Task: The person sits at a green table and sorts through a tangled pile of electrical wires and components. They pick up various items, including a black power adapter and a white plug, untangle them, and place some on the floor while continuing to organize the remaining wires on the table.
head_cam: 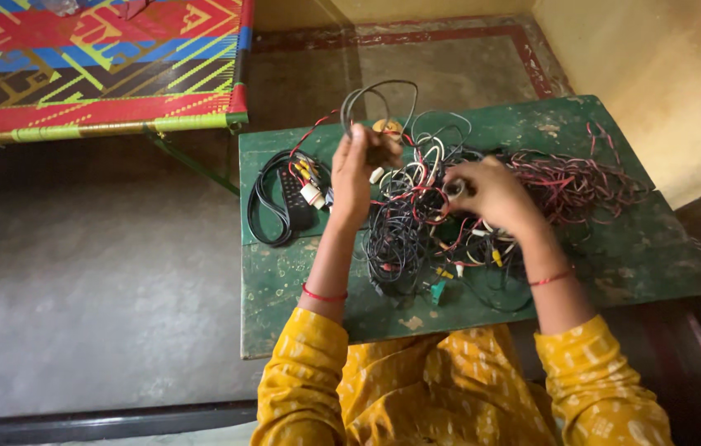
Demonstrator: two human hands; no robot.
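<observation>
Left hand (356, 169) up over the green table (615, 256), fingers shut tight on a black wire (379, 95). Wire loops up above the fist, then drops back down into the big messy pile of wires (416, 223). Right hand (491, 194) just beside it, low on the pile, fingers curled in and pinching something small and dark among the wires. Can't tell what the small thing is. Thin red string around each wrist. Yellow sleeves (309, 372) with little white marks at the bottom.

Pile of wires sitting in the middle of the table, black and red and white and yellow all mixed up. Small green bit (438, 291) at the near edge of the pile. More red and black wires (582, 182) spread out to the right, touching the big pile. To the left, a black flat thing with buttons (295, 198) lying on the table with a black cord (263, 206) coiled around it, and red, yellow and white plugs (311, 183) next to it.

Table top scratched and worn, paint chipped. Past it, on the far left, a cot with bright woven stripes (94, 58) in red, blue, yellow and green. Grey floor (94, 281) below. Yellow wall (664, 74) on the far right.
</observation>
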